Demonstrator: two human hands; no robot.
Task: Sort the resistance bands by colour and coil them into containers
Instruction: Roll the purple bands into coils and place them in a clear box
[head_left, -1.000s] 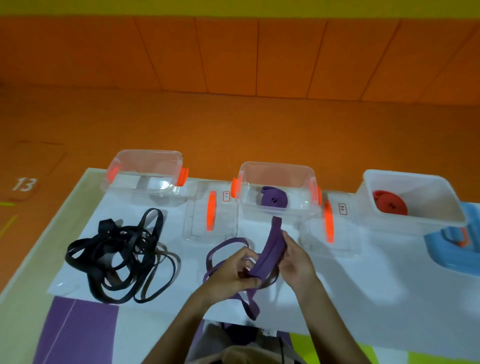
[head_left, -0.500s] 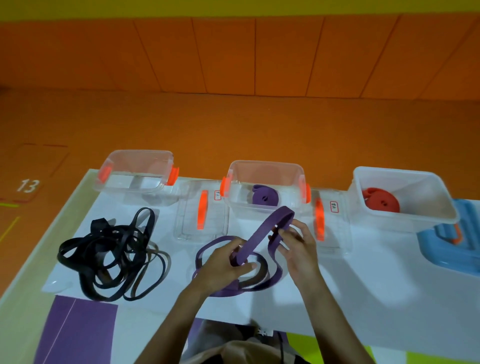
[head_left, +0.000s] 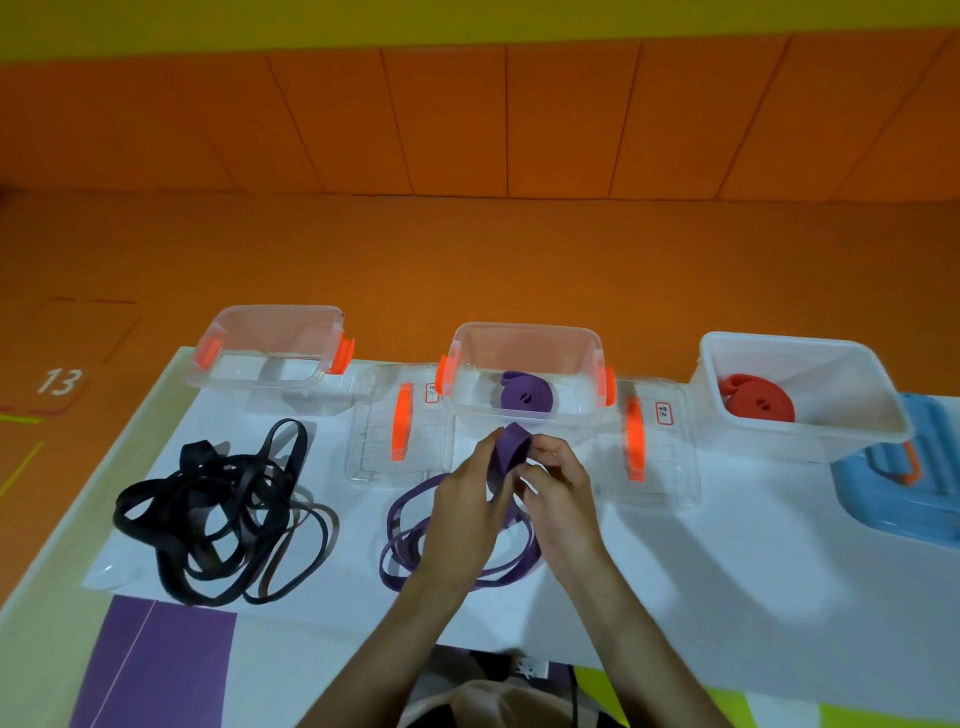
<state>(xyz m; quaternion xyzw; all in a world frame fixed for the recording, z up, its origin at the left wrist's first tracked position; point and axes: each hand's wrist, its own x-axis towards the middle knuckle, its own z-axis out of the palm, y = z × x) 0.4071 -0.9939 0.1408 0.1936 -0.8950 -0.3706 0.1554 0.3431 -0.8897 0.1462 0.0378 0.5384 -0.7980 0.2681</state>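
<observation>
The left hand (head_left: 470, 499) and right hand (head_left: 558, 488) are pinching the folded end of the purple band (head_left: 511, 449), seemingly starting its coil, loops trailing on the tabletop (head_left: 727, 571). Next is likely calling for tight rolling, then a lift into the middle container (head_left: 524, 332) (just beyond, along the far edge); open tabletop is lying rightward.

White table (head_left: 727, 571): black bands (head_left: 208, 512), three containers (head_left: 545, 353), lids (head_left: 374, 457).
</observation>
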